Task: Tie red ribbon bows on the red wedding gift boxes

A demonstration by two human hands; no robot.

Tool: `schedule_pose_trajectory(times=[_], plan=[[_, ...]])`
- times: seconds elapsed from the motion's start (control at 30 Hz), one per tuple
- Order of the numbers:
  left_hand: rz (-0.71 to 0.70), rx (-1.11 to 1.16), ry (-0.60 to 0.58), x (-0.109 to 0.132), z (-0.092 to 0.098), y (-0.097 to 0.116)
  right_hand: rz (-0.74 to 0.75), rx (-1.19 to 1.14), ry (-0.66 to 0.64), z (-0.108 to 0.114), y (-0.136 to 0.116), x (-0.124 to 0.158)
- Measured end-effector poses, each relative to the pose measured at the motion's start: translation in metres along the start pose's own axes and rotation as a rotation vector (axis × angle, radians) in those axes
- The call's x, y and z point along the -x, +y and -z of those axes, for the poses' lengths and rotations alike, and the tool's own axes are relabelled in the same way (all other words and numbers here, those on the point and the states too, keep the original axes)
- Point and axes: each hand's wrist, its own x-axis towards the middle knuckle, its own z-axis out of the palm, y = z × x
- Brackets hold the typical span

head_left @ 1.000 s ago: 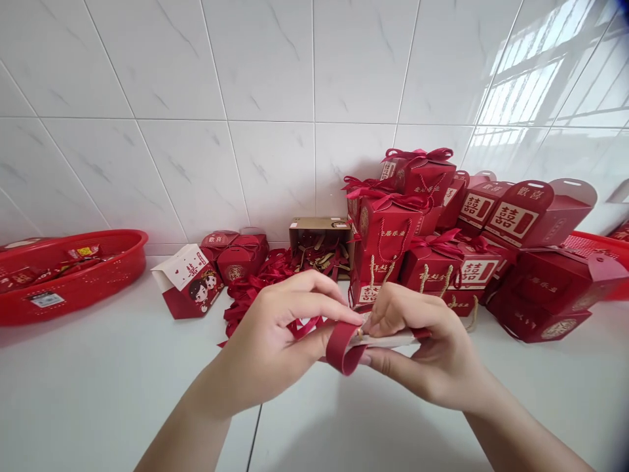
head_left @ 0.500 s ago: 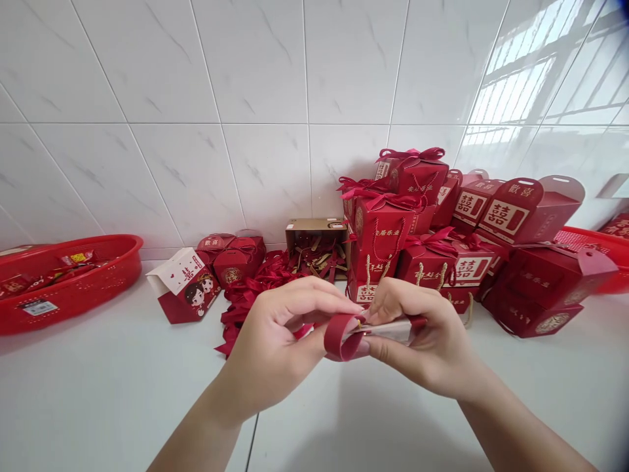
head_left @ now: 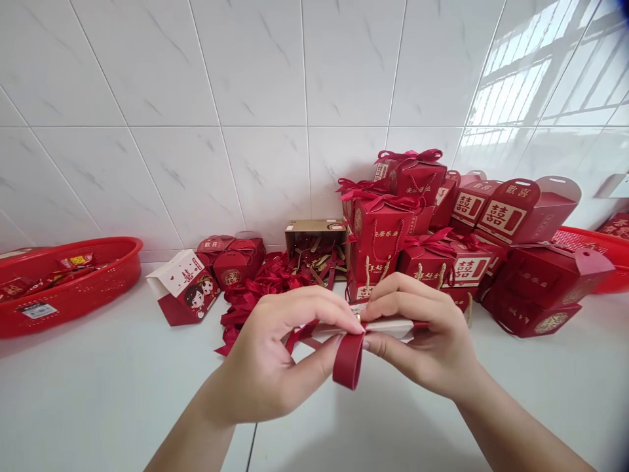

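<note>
My left hand (head_left: pixel 280 360) pinches a dark red strap (head_left: pixel 346 367) between thumb and fingertips, and the strap curls down in a loop. Opposite it, my right hand (head_left: pixel 425 337) grips a red and white carton (head_left: pixel 390 329), seen edge-on and partly hidden by the fingers. A small gold-coloured stud (head_left: pixel 358 318) shows where the strap meets the carton. The fingertips of both hands nearly touch there. Behind my left hand lies a heap of red ribbons (head_left: pixel 265 285).
An open cardboard box (head_left: pixel 314 227) of straps stands by the wall. Red gift boxes (head_left: pixel 378 242) are stacked at the right. A white-topped house-shaped box (head_left: pixel 184 288) and a red basket (head_left: pixel 88 288) are at the left. White tiles (head_left: pixel 260 170) rise behind.
The strap loop has swung down and now hangs below my left fingertips. My left thumb and fingers have closed on it near the stud, and more of the carton's pale edge shows.
</note>
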Motion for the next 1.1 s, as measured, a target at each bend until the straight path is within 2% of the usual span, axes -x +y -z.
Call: schedule_pose_trajectory(times=[0.27,0.43,0.87,1.0,1.1], plan=[[-0.059,-0.031,0.028,0.0,0.0,-0.001,0.089,0.039,0.024,0.001,-0.001,0.002],[-0.113,-0.022,-0.022,0.0,0.001,-0.002,0.073,0.029,0.008,0.002,-0.003,0.003],[-0.011,-0.035,-0.008,0.004,0.001,0.0,0.185,0.129,0.043,0.004,-0.007,0.001],[-0.026,-0.086,-0.024,0.004,0.001,-0.004,0.209,0.145,0.082,0.003,-0.007,0.001],[-0.058,-0.108,0.016,0.003,0.0,-0.01,0.198,0.15,0.116,-0.001,-0.005,0.001]])
